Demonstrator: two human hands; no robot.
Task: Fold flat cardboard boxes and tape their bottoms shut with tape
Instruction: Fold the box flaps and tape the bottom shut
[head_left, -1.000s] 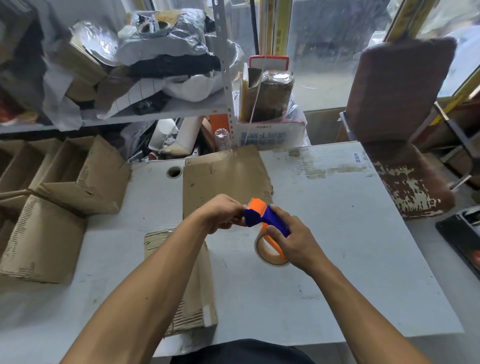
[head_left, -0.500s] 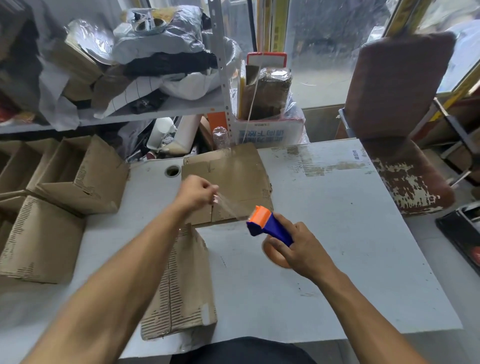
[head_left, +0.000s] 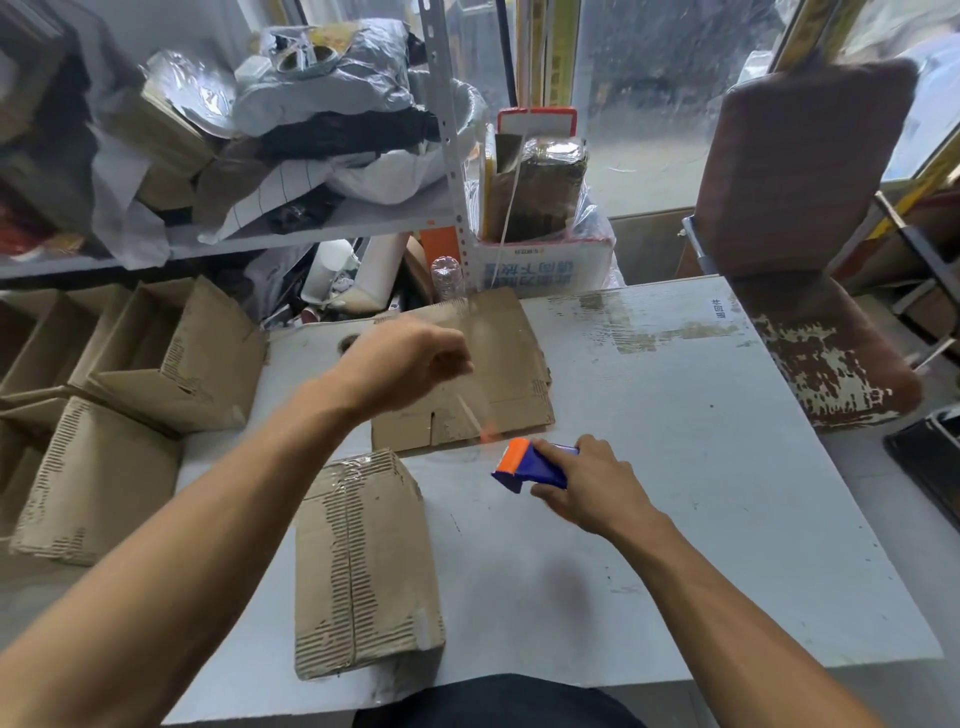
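A folded-up cardboard box (head_left: 363, 561) stands on the grey table (head_left: 675, 467) near the front edge, its closed side up. Behind it lies a flat cardboard box (head_left: 498, 364). My right hand (head_left: 592, 488) grips a blue and orange tape dispenser (head_left: 524, 465) just right of the standing box. My left hand (head_left: 410, 358), curled and blurred, hovers over the flat box and pinches the end of a clear tape strip (head_left: 470, 410) that stretches down to the dispenser.
Several assembled open boxes (head_left: 156, 358) crowd the table's left side. A cluttered shelf (head_left: 291, 156) and a white carton (head_left: 540, 260) stand behind. A worn brown chair (head_left: 810, 218) sits at the right. A hole (head_left: 349, 342) pierces the tabletop.
My left hand has pulled the tape end up and left, away from the dispenser, drawing out a strip. My right hand has lowered the dispenser toward the table. The standing box is uncovered.
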